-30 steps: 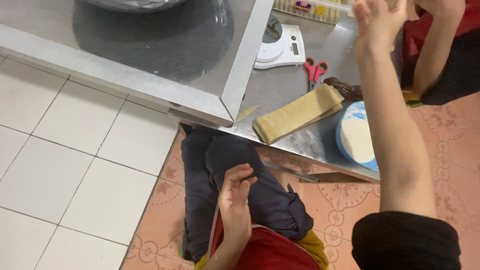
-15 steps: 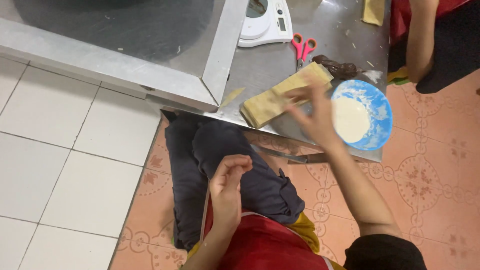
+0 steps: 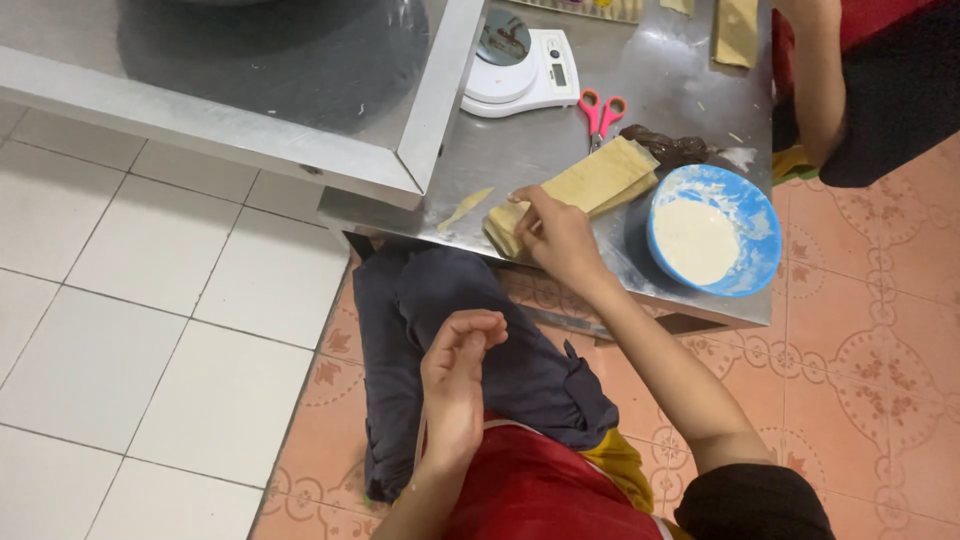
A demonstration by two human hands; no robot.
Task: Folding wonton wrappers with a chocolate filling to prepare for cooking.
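Lower centre: my left hand [image 3: 455,385], raised over my lap, fingers curled loosely inward and holding nothing that I can see.

Centre: thin pale strip of dough [image 3: 465,208], lying alone on the steel tabletop [image 3: 520,150], just left of the stack.

Centre: stack of flat, pale yellow rectangular dough sheets [image 3: 590,180], lying slantwise near the front edge of the tabletop. My right hand [image 3: 560,235] rests on its lower left end, fingers pressed together, pinching at the topmost sheet. By my judgement, lifting one sheet has only begun; the stack looks nearly whole.

Upper centre: white digital kitchen scale [image 3: 520,65]; red-handled scissors [image 3: 602,112] beside it.

Right: round blue bowl of white batter or flour [image 3: 712,243], just beside the stack.

Upper right: another person's arm [image 3: 825,90], apart from mine.
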